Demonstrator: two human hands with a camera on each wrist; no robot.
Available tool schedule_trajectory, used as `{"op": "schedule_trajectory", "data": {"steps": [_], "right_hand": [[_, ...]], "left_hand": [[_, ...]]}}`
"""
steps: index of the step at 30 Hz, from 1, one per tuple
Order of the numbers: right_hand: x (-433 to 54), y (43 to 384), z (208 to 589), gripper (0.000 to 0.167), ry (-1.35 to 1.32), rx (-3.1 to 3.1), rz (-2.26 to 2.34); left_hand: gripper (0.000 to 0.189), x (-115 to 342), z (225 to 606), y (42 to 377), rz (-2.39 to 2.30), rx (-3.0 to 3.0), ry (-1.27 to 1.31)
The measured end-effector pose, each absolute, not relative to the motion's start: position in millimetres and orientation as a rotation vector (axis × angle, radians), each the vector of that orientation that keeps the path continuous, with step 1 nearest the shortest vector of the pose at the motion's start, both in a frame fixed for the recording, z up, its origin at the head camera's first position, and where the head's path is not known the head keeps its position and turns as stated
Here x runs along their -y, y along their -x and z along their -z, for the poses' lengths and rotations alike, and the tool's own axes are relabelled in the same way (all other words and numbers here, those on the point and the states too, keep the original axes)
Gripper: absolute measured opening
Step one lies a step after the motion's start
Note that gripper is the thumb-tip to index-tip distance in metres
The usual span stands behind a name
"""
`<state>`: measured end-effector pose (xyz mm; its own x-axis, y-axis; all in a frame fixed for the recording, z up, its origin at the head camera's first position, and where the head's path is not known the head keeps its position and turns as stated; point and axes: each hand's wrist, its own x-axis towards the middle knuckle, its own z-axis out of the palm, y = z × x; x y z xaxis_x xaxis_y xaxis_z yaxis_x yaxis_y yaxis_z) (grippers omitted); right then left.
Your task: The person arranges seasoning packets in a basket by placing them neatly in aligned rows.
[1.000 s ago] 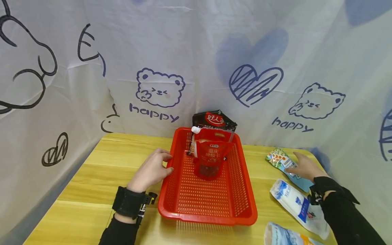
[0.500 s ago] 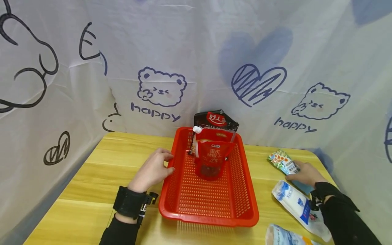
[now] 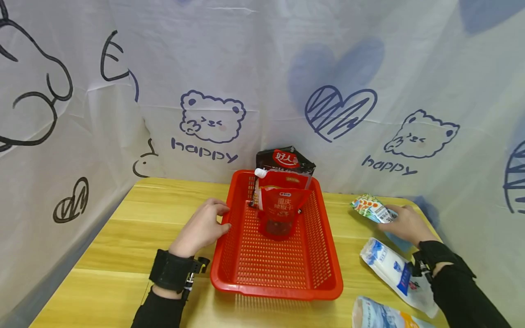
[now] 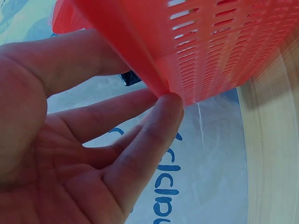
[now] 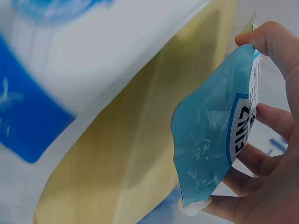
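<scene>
My left hand (image 3: 201, 230) pinches the left rim of a red plastic basket (image 3: 276, 293), thumb and fingers on either side of the edge in the left wrist view. At the table's right side, my right hand (image 3: 410, 225) holds a blue spouted sauce pouch (image 3: 371, 208) with colourful print. Its thumb and fingers grip opposite edges in the right wrist view, where the pouch's white cap (image 5: 194, 206) points down. Inside the basket stand a red dried-chili pouch (image 3: 283, 212), a red pouch with a white spout cap (image 3: 260, 173) and a black bag (image 3: 287, 158).
A white-and-blue bag (image 3: 387, 264) lies nearer me than the sauce pouch, partly under my right forearm. Close to the front edge is a light blue bag (image 3: 381, 315). A white curtain (image 3: 266, 68) with drawings hangs behind the wooden table (image 3: 164, 196).
My right hand has come down onto the sauce pouch, gripped it, and tilted its printed end up and slightly leftward. The left hand has stayed at the basket rim.
</scene>
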<state>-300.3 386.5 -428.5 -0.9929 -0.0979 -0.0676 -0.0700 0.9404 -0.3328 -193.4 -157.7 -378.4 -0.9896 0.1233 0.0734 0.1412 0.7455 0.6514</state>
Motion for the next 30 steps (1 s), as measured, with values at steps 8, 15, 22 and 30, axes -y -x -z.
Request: {"op": "schedule_trajectory", "data": {"steps": [8,15,22,30], "right_hand": [[-359,284,405,0.083,0.240,-3.117,0.625],[-327,264,386,0.082,0.179,-3.211,0.715],[-298,241,368,0.078,0.277,-3.313,0.837],[-265,217,354,0.077,0.357,-3.330,1.032]], "left_hand": [[0.037,159,378,193,1.109,2.915,0.215],[0.035,159,377,192,1.109,2.918,0.218],[0.036,157,377,192,1.125,2.920,0.217],[0.036,158,377,192,1.131,2.921,0.211]]}}
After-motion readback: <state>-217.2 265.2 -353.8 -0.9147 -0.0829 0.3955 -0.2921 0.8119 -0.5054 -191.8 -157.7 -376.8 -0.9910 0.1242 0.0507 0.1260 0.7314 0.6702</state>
